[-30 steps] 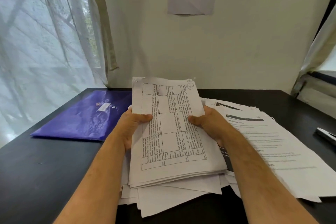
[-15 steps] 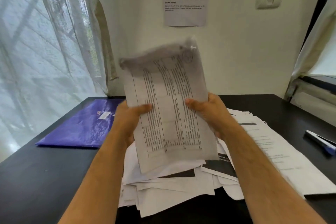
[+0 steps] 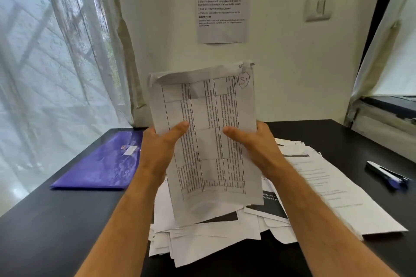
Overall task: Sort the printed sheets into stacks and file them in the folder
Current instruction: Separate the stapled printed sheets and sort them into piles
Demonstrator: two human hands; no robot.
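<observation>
Head view: both hands hold a bundle of printed sheets (image 3: 209, 141) upright above the bench (image 3: 56, 227). The left hand (image 3: 157, 153) grips the bundle's left edge with its thumb laid across the printed table on the top sheet; the right hand (image 3: 254, 148) grips the right edge in the same way, fingers hidden behind the paper. Holding both long edges keeps the sheets aligned and stops the bundle from fanning out; the near-vertical attitude suggests preparation for squaring its lower edge, which hangs just above the loose pile (image 3: 202, 238). That pile lies directly beneath the bundle, its sheets overlapping at mixed angles, so sorting is judged to be at an early stage. A second spread of sheets (image 3: 326, 191) lies to the right of the pile, touching it. The purple folder (image 3: 101, 164) lies flat and closed on the left of the bench, well apart from the bundle and not yet in use. A pen (image 3: 387, 175) lies near the right bench edge. A printed notice (image 3: 222, 2) hangs on the wall behind. Compared with the frame one second earlier, the bundle has been lifted off the pile and tipped from a shallow slope to nearly upright; the grip positions of both hands are unchanged, and the folder and pen have not been moved on the bench.
</observation>
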